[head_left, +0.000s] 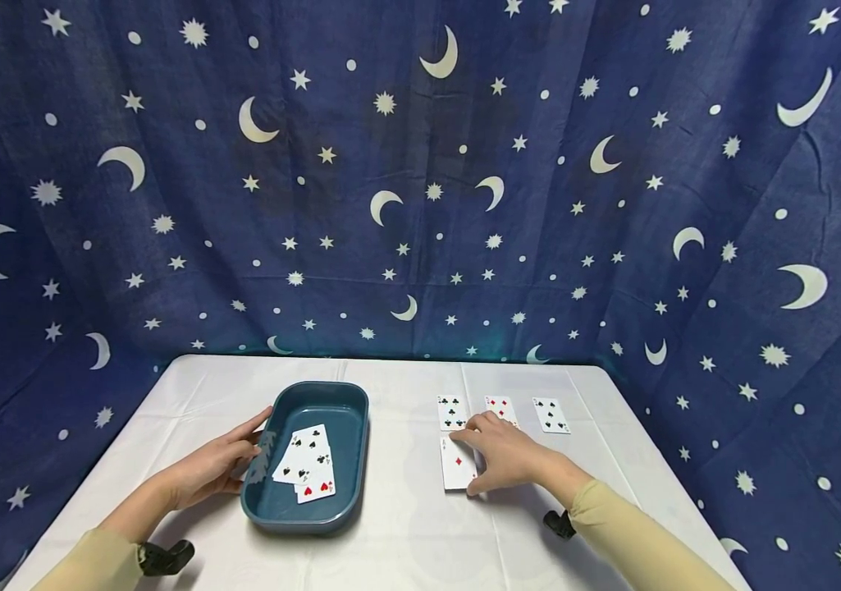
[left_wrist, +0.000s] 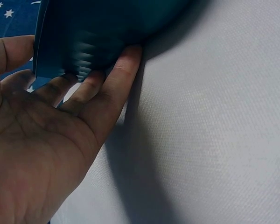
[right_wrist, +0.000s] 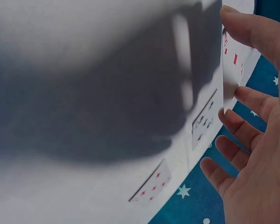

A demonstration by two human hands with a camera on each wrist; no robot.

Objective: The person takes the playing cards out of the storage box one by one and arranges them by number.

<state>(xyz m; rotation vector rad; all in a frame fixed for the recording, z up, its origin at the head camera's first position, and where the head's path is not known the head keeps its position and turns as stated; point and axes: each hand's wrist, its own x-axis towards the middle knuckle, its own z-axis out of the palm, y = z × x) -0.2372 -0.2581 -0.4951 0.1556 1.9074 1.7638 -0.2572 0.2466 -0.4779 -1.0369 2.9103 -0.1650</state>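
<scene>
A blue tray (head_left: 357, 484) stands at the left, with a spades card (head_left: 307, 454) overlapping a hearts card (head_left: 317, 492) inside it. My left hand (head_left: 209, 468) holds the tray's left side, thumb at the rim and fingers (left_wrist: 123, 70) against the outer wall. On the right, my right hand (head_left: 509, 455) pinches an ace of diamonds (head_left: 457, 466) at its edges, the thumb (right_wrist: 252, 28) opposite the fingertips. Whether other cards lie under the ace, I cannot tell.
Face up behind my right hand lie a clubs card (head_left: 452, 413), a diamonds card (head_left: 500, 406) partly covered by the hand, and a spades card (head_left: 551, 416). A white cloth covers the table (head_left: 405, 509). A blue star-and-moon curtain (head_left: 420, 164) hangs behind it.
</scene>
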